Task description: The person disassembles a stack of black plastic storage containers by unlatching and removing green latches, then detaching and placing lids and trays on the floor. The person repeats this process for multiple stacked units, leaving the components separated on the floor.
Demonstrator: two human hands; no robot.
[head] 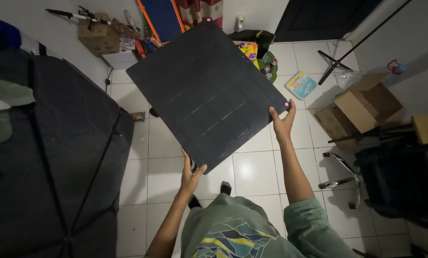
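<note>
Large, flat, dark square panel [207, 93] held tilted above the white tiled floor [252, 172]. Left hand [191, 176] clamped on its near corner, right hand [283, 121] gripping the right corner.

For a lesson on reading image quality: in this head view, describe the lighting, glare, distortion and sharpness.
Head view: dim, uneven light; a glare patch on the white floor tiles below the dark square panel; wide-angle bending of the walls and tile lines at the edges; left hand and right hand gripping the panel look reasonably sharp; the dark fabric loses detail in shadow.
</note>
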